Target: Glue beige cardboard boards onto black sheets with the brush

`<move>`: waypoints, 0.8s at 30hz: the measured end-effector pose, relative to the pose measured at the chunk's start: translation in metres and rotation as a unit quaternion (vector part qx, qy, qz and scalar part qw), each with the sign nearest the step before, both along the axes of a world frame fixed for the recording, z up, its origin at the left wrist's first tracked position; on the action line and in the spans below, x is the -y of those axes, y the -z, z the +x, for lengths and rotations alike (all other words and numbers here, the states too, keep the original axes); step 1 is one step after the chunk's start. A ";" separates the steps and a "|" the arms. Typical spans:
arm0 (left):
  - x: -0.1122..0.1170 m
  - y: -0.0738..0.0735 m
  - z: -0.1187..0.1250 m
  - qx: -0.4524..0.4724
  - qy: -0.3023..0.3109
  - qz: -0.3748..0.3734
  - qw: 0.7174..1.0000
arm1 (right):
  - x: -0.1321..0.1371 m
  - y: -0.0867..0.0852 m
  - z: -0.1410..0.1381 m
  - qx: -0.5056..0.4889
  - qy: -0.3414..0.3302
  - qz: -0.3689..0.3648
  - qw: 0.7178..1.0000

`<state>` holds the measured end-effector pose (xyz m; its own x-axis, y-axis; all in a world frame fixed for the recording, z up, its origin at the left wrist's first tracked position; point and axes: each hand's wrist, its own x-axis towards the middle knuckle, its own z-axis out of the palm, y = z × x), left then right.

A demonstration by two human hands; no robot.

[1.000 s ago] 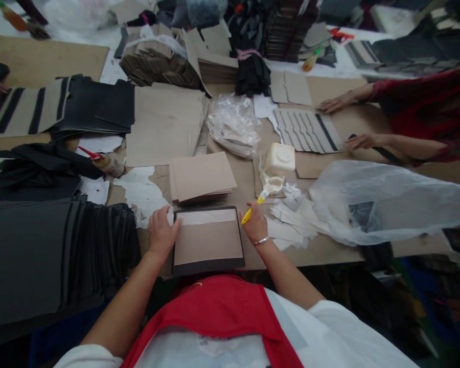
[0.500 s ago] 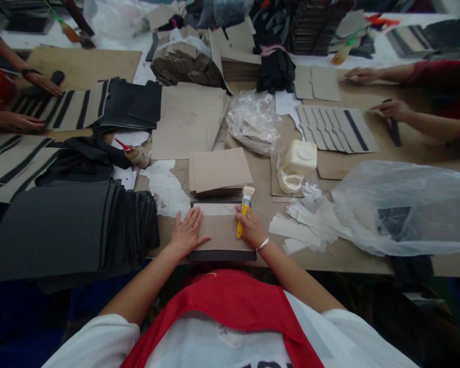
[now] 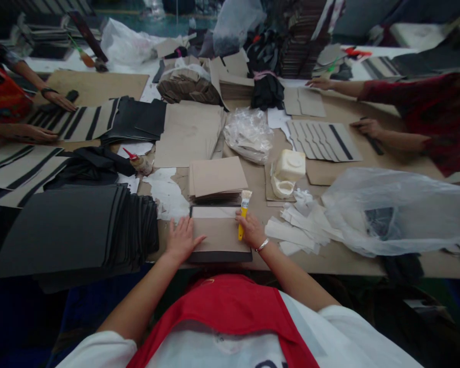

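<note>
A brown cardboard panel (image 3: pixel 219 234) lies on a black sheet at the table's near edge, with a pale strip along its far side. My left hand (image 3: pixel 182 238) rests flat on the panel's left edge, fingers spread. My right hand (image 3: pixel 250 231) grips a yellow-handled brush (image 3: pixel 244 211) whose bristles touch the panel's far right corner. Just beyond the panel sits a stack of brown boards (image 3: pixel 215 178). A white glue tub (image 3: pixel 289 170) stands to the right of that stack.
A thick stack of black sheets (image 3: pixel 80 227) fills the left. White paper strips (image 3: pixel 299 225) and a large clear plastic bag (image 3: pixel 398 212) lie right. A red-tipped glue bottle (image 3: pixel 138 162) lies left of centre. Other people's hands (image 3: pixel 368 125) work striped boards at both far sides.
My right hand brought the brush from beside the panel onto its far right corner. My left hand slid from the panel's edge to lie flat on it.
</note>
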<state>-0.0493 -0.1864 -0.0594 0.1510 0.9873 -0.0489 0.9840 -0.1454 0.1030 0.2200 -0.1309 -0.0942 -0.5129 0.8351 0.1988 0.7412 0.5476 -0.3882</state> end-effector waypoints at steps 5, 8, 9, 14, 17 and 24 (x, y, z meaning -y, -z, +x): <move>-0.005 -0.008 0.024 0.063 0.061 0.091 0.992 | 0.010 -0.004 0.034 -0.043 0.130 0.014 0.991; -0.022 0.003 0.068 0.088 0.135 0.058 0.985 | 0.015 -0.006 0.045 -0.039 0.149 0.019 0.988; -0.029 0.008 0.082 0.088 0.155 0.037 0.983 | 0.015 -0.007 0.045 -0.035 0.140 0.013 0.989; -0.050 0.027 0.104 0.068 0.219 -0.027 0.973 | 0.013 -0.010 0.024 -0.036 0.041 0.006 0.998; -0.046 0.030 0.086 0.053 0.224 -0.021 0.973 | 0.013 -0.005 0.014 -0.020 0.001 0.022 1.000; -0.026 0.035 0.043 0.047 0.070 0.004 0.996 | 0.012 -0.005 0.000 0.002 0.040 0.016 0.999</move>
